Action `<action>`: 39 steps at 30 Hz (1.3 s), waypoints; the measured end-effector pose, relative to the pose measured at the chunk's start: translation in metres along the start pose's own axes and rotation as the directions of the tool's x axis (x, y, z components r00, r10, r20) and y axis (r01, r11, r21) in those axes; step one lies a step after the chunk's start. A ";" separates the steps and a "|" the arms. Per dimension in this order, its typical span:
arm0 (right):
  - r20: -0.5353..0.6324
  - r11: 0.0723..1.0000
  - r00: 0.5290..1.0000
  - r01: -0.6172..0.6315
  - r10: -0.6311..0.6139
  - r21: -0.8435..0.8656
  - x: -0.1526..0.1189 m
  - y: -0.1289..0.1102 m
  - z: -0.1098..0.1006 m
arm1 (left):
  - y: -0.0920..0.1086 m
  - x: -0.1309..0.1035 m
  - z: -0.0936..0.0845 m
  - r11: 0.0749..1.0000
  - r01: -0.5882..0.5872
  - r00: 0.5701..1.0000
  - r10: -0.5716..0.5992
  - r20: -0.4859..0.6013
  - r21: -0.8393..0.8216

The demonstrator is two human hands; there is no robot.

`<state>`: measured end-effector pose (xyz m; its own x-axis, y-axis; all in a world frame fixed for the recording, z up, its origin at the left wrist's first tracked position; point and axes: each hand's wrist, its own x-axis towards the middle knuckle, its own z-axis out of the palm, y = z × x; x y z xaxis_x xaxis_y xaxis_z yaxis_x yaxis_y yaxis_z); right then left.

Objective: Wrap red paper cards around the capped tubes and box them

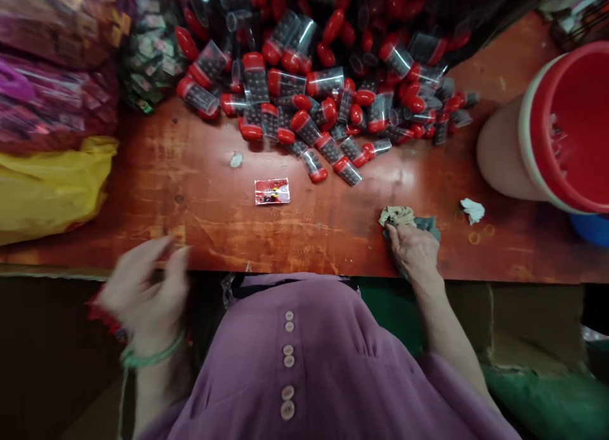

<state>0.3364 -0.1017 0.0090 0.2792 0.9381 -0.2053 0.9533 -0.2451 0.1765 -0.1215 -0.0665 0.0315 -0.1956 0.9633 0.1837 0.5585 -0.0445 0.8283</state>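
My right hand (416,250) is closed on a crumpled grey-green and beige cloth (398,215) near the front edge of the wooden table (214,231). A small dark spot shows at its fingertips, too small to name. Over the table's front edge at the left, my left hand (147,291) is smeared by motion; something red (104,312) shows behind it, and I cannot make out whether it is held. Between the hands lies a small red printed packet (272,191), flat on the wood.
Clear tubes with red caps (326,82) make a large heap at the back. Bagged goods and a yellow bag (52,189) fill the left side. To the right stand a red-rimmed bucket (514,142), a white scrap (472,210) and rubber bands (474,238).
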 end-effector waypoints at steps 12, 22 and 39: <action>-0.203 0.986 0.979 -0.002 0.035 0.164 -0.018 0.026 -0.010 | 0.018 0.066 0.144 0.685 -0.684 0.676 0.465 0.571 0.252; -0.188 0.998 0.982 0.019 -0.009 0.052 -0.005 0.028 -0.018 | 0.018 0.074 0.144 0.672 -0.720 0.645 0.557 0.523 0.174; -0.192 0.646 0.624 0.758 -0.757 -0.083 0.144 -0.137 -0.068 | 0.012 0.080 0.142 0.744 -0.645 0.730 0.534 0.425 0.174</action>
<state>0.2384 0.0834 0.0213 -0.5696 0.8183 -0.0769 0.8184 0.5733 0.0384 -0.0162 0.0473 -0.0191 0.4986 0.7923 0.3516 0.6817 -0.6089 0.4056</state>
